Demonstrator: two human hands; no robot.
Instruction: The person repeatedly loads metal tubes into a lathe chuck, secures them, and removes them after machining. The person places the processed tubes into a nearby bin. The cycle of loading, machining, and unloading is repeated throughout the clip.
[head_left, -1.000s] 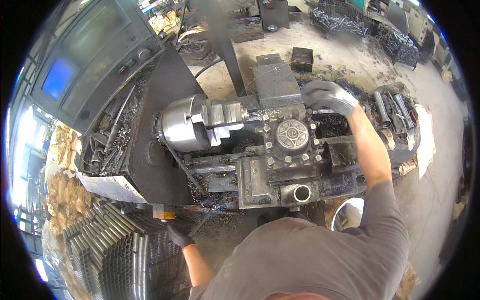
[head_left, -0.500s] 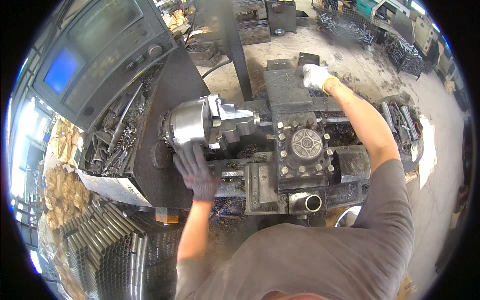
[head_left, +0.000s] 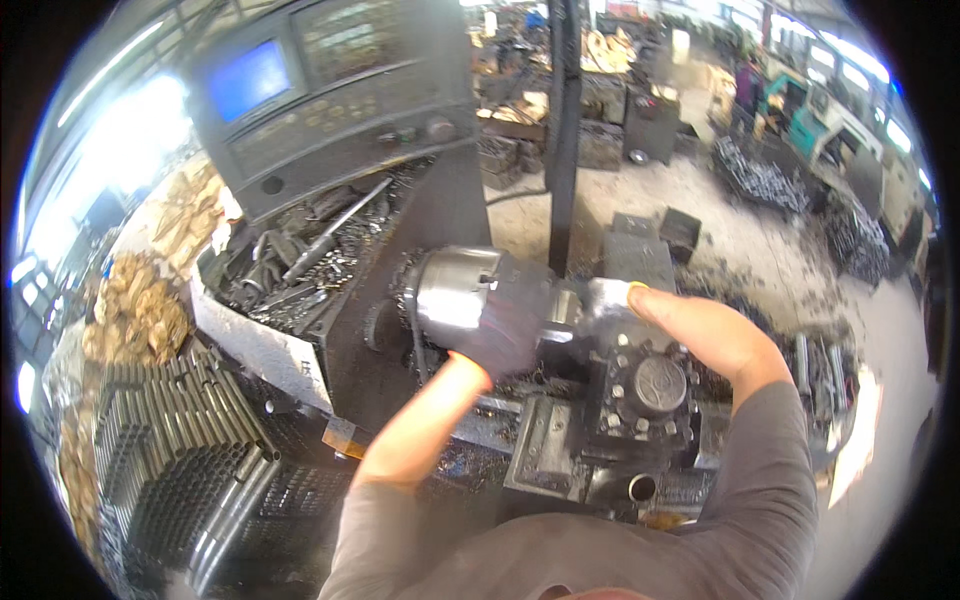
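My left hand [head_left: 512, 318], in a dark glove, lies over the front of the metal lathe chuck [head_left: 450, 298] and covers most of its jaws. Its fingers are blurred and partly hidden. Just to the right, my right hand [head_left: 608, 298], in a white glove with a yellow cuff, is closed at the end of a short shiny metal tube [head_left: 566, 312]. This tube lies between both hands, in line with the chuck; whether the jaws grip it is hidden. Nearer me stands the bolted tool post [head_left: 655, 385], below my right wrist.
A control panel with a blue screen [head_left: 250, 80] stands at the far left. Below it is a tray of tools and chips [head_left: 310, 250]. Stacked metal tubes [head_left: 185, 420] fill the lower left. An open tube end [head_left: 641, 488] sticks out near my body. Metal parts in bins [head_left: 760, 175] stand far right.
My left hand has gone from the chuck's near side up over its jaws. The right hand has come from the far block leftward to the tube. The view has tilted up and turned.
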